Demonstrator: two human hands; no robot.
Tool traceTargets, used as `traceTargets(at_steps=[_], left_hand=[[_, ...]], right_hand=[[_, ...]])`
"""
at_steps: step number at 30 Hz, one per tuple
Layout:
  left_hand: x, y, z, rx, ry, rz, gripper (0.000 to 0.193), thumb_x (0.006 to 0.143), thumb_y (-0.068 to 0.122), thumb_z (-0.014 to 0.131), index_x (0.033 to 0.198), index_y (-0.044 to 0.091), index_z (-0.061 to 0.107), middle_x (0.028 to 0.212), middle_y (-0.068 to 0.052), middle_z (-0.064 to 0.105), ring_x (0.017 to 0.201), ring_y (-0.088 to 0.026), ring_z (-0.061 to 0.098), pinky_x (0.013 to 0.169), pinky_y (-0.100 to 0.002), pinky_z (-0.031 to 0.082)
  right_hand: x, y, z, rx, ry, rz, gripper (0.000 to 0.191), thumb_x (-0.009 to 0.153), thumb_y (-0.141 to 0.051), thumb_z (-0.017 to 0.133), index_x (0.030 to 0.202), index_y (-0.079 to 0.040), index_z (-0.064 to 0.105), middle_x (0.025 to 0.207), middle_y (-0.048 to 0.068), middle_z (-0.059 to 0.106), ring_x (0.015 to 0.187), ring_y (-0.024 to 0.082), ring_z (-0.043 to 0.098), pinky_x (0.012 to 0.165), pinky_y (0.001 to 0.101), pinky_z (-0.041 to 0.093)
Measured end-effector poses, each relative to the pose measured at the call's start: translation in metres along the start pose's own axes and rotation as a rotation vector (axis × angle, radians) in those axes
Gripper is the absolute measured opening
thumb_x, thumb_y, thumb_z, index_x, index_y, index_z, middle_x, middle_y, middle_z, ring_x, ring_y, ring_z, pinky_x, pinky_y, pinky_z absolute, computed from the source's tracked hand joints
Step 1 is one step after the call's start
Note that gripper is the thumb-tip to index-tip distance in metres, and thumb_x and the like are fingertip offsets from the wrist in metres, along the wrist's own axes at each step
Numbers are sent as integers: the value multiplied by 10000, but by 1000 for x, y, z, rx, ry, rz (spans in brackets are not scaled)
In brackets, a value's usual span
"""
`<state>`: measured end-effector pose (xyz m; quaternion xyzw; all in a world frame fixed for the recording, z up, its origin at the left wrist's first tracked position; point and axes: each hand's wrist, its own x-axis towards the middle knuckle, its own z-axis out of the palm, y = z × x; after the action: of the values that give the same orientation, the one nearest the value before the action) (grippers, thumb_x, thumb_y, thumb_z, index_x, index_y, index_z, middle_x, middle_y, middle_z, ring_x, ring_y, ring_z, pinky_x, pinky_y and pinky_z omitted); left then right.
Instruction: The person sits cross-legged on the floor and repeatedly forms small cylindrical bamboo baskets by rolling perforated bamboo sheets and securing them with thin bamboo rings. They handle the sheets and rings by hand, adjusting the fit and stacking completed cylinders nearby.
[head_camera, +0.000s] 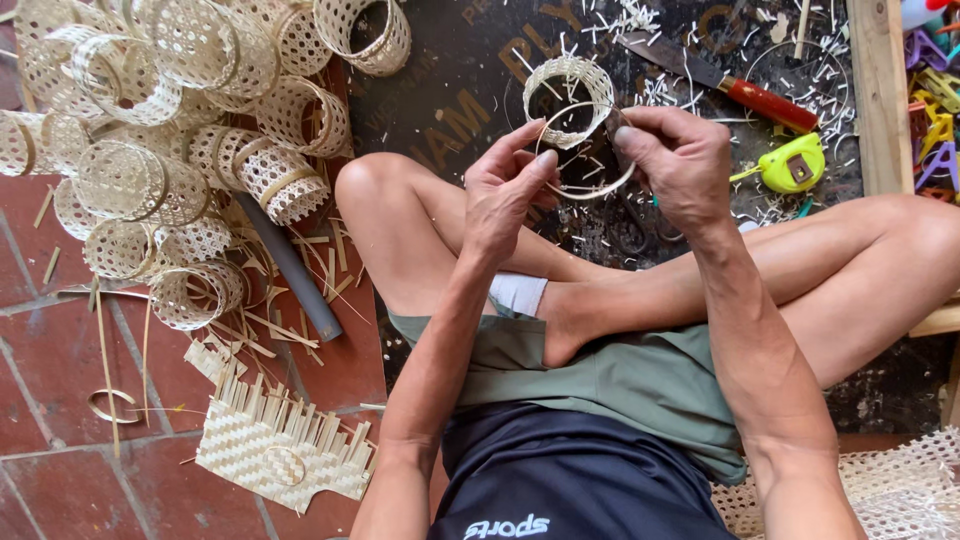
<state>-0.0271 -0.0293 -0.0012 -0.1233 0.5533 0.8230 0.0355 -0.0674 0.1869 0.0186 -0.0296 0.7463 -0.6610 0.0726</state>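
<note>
Clearly, both hands held a thin bamboo ring over the crossed legs, its opening facing the camera: the left hand pinched its left side, the right hand gripped its right. Behind it a small open-weave bamboo cylinder stood on a dark board among pale shavings, and many similar woven cylinders were piled on the red tile floor
</note>
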Motion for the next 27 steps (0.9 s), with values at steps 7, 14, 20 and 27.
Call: traceTargets(at_steps=[7, 14, 20, 27], left_hand=[[37, -16, 8, 769, 284, 498, 280, 947, 60, 713, 1221, 13, 685, 1029, -67, 609, 727, -107, 657, 672, -256, 567], [55, -39, 2, 799, 374, 480, 455, 897, 69, 704, 1335, -5, 605, 1017, -78, 567, 720, -139, 616, 681, -277, 547], [61, -41, -4, 668, 338, 349, 405, 896, 87, 707, 1285, -11, 652, 997, -73, 591, 791, -133, 674, 700, -267, 590], [64, -34, -7, 580, 300, 326, 287, 921, 106, 736, 1188, 4, 720, 962, -64, 626, 788, -132, 671, 715, -269, 576]], right_hand=[[48, 31, 21, -519, 131, -531, 90, 1032, 7, 736, 1115, 15, 772, 970, 130, 698, 844, 214, 673, 715, 337, 534], [61, 47, 30, -555, 164, -610, 124, 1002, 34, 740, 1125, 15, 737, 1126, 167, 709, 942, 269, 727, 797, 356, 593], [69, 52, 37, -512, 152, -611, 117, 1018, 53, 739, 1129, 20, 721, 1093, 161, 730, 963, 282, 742, 811, 367, 606], [69, 59, 44, -538, 207, -626, 131, 1015, 71, 698, 1135, 18, 696, 1054, 175, 723, 923, 285, 733, 784, 375, 596]])
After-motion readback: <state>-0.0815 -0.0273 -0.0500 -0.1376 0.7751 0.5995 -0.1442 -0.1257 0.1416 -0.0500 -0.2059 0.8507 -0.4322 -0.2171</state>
